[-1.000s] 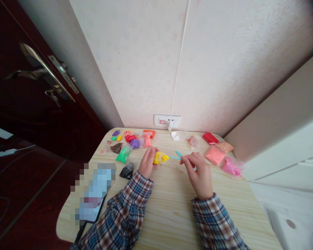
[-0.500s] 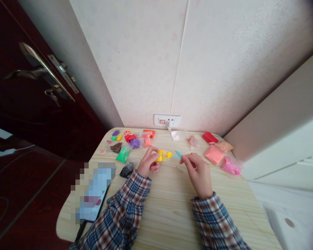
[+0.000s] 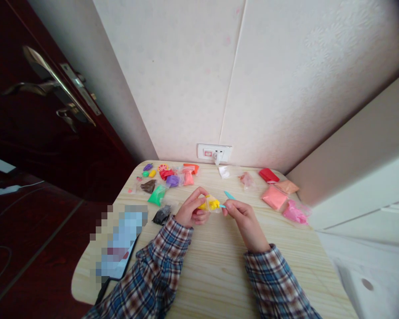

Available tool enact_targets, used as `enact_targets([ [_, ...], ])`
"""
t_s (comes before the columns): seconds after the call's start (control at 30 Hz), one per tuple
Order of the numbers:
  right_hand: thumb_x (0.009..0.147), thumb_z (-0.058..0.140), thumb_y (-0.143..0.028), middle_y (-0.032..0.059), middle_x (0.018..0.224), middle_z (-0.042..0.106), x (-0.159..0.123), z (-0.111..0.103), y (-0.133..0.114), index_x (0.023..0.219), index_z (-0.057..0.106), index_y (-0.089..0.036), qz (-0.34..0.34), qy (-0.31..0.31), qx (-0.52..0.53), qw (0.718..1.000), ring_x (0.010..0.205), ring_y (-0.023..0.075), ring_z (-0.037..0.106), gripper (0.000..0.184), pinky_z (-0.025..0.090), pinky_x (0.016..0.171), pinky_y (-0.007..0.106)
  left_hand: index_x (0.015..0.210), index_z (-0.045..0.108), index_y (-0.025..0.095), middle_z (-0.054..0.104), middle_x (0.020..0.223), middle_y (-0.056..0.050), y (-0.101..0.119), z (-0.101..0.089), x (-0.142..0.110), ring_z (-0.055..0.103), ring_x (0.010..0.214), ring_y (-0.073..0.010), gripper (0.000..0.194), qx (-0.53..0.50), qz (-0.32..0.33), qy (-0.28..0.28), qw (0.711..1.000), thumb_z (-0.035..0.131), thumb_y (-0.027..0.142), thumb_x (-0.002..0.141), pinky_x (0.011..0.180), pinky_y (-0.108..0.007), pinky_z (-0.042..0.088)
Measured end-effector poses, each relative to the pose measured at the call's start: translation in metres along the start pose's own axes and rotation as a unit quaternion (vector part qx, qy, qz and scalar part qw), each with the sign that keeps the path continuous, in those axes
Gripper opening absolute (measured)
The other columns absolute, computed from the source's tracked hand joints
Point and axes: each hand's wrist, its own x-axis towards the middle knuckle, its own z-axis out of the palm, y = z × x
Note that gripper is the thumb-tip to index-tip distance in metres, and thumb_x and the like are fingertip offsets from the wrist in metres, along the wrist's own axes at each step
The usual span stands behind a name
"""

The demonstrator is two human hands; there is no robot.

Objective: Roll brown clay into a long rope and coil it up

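Observation:
My left hand (image 3: 193, 209) is closed around a small clear bag of yellow modelling clay (image 3: 213, 204), with some clay showing at the end that faces right. Pinched in the fingers of my right hand (image 3: 241, 216) is a light-blue modelling tool (image 3: 222, 206). Its tip touches the yellow clay or the bag's mouth; which of the two I cannot make out. Just behind the right fingers lies another light-blue tool (image 3: 229, 195), or another part of the same one. Both hands are over the middle of the wooden table (image 3: 216, 274).
Bagged clay in green (image 3: 157, 195), black (image 3: 162, 215), brown (image 3: 148, 186) and purple (image 3: 173, 180) lies to the left. Salmon (image 3: 274, 197), pink (image 3: 295, 212) and red (image 3: 268, 175) packs are at the right. A phone (image 3: 123, 248) rests at the left edge. Behind is a wall socket (image 3: 214, 153).
My right hand has moved slightly left, bringing the blue tool's tip up to the yellow clay. The left hand still holds the bag, turned a little.

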Motion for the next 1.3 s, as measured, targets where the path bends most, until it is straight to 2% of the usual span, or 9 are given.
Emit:
enact_targets([
  [0.13,0.086,0.047,-0.043,-0.0035,0.057,0.045,0.000,0.001,-0.001,0.058,0.053,-0.018,-0.003,-0.028,0.019,0.999,0.058,0.0118,0.039,0.038,0.031,0.057,0.026,0.080,0.043,0.022,0.027,0.041,0.014,0.003,-0.001,-0.002,0.009,0.030,-0.0006,0.024,-0.060,-0.010,-0.023,0.998,0.063,0.035,0.075,0.029,-0.008,0.020],
  [0.33,0.086,0.048,-0.041,-0.0021,0.063,0.051,0.000,-0.005,-0.002,0.064,0.059,-0.018,-0.016,-0.026,-0.006,1.000,0.065,0.0131,0.046,0.034,0.036,0.065,0.027,0.078,0.049,0.022,0.024,0.041,0.014,0.002,-0.005,0.001,0.008,0.030,-0.0016,0.016,-0.115,0.015,0.020,0.993,0.063,0.027,0.075,0.027,-0.009,0.019],
  [0.53,0.091,0.039,-0.042,0.0017,0.082,0.059,-0.001,-0.018,-0.004,0.109,0.057,-0.021,-0.016,0.031,-0.021,0.999,0.078,0.0152,0.056,0.033,0.043,0.077,0.030,0.057,0.041,0.016,0.018,0.042,0.012,0.013,-0.013,-0.002,0.014,0.030,-0.0020,0.032,-0.183,0.062,0.091,0.977,0.049,0.030,0.085,0.028,-0.009,0.020],
  [0.63,0.091,0.036,-0.043,0.0053,0.089,0.062,0.001,-0.024,0.004,0.100,0.057,-0.018,0.026,0.037,-0.035,0.998,0.076,0.0158,0.063,0.034,0.048,0.070,0.030,0.051,0.034,0.017,0.018,0.042,0.011,0.020,-0.015,-0.006,0.018,0.030,-0.0019,0.041,-0.213,0.087,0.123,0.965,0.042,0.031,0.088,0.029,-0.010,0.020],
  [0.73,0.088,0.040,-0.041,0.0041,0.074,0.063,0.004,-0.030,0.013,0.083,0.059,-0.016,0.068,0.002,-0.115,0.991,0.061,0.0160,0.062,0.031,0.047,0.058,0.029,0.050,0.032,0.017,0.019,0.041,0.010,0.023,-0.014,-0.008,0.021,0.029,-0.0024,0.043,-0.238,0.100,0.151,0.954,0.039,0.031,0.090,0.029,-0.011,0.020],
  [0.8,0.085,0.046,-0.036,0.0050,0.073,0.064,0.002,-0.032,0.016,0.082,0.062,-0.016,0.055,0.015,-0.170,0.984,0.064,0.0180,0.062,0.026,0.048,0.062,0.032,0.048,0.031,0.017,0.019,0.041,0.010,0.023,-0.011,-0.009,0.022,0.028,-0.0027,0.045,-0.252,0.098,0.165,0.949,0.037,0.031,0.091,0.029,-0.011,0.019],
  [0.9,0.086,0.043,-0.026,0.0092,0.091,0.065,-0.011,-0.031,0.018,0.095,0.065,-0.017,-0.014,0.041,-0.283,0.958,0.084,0.0222,0.061,0.025,0.048,0.078,0.039,0.048,0.032,0.017,0.018,0.041,0.010,0.023,-0.008,-0.008,0.020,0.028,-0.0028,0.046,-0.270,0.096,0.182,0.941,0.029,0.029,0.093,0.028,-0.011,0.018],
  [1.07,0.088,0.039,-0.017,0.0121,0.122,0.057,-0.043,-0.017,0.026,0.121,0.055,-0.017,-0.119,-0.010,-0.413,0.903,0.115,0.0227,0.050,0.036,0.043,0.096,0.041,0.052,0.037,0.017,0.018,0.041,0.010,0.025,-0.004,-0.009,0.020,0.028,-0.0036,0.043,-0.284,0.094,0.188,0.936,0.031,0.030,0.092,0.028,-0.012,0.019],
  [1.3,0.090,0.040,-0.017,0.0114,0.136,0.047,-0.049,0.004,0.025,0.132,0.045,-0.019,-0.140,-0.056,-0.525,0.838,0.126,0.0240,0.040,0.042,0.032,0.103,0.048,0.052,0.037,0.017,0.021,0.040,0.009,0.025,-0.005,-0.010,0.022,0.029,-0.0037,0.042,-0.298,0.100,0.179,0.932,0.030,0.027,0.092,0.028,-0.012,0.020],
])
